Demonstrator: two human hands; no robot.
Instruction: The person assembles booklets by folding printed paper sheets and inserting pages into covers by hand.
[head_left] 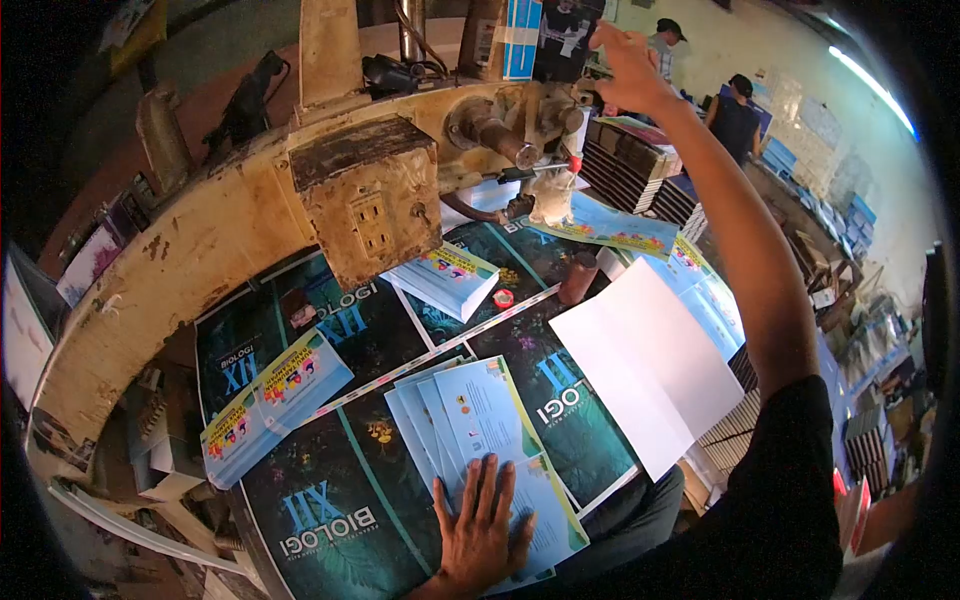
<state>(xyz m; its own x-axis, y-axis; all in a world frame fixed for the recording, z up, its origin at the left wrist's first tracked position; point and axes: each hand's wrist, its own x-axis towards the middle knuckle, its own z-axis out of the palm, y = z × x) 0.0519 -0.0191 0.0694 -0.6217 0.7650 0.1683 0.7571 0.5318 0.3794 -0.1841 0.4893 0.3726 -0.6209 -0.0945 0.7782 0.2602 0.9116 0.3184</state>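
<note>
Under the spread, ungripping left hand, even palm pressure is best applied so that the blue printed sheets are not creased. They are fanned at lower centre, green-edged, over dark covers. At upper right, the right hand is raised, fingers bent; whether anything is grasped cannot be told.

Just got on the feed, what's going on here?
The person's left hand lies flat, fingers spread, on a loose fan of blue printed sheets. These rest on dark Biologi sheets spread beside an old machine. The right hand is raised near the machine's top; whether it grips anything is unclear. A blank white sheet lies to the right, and two people stand in the background.
</note>
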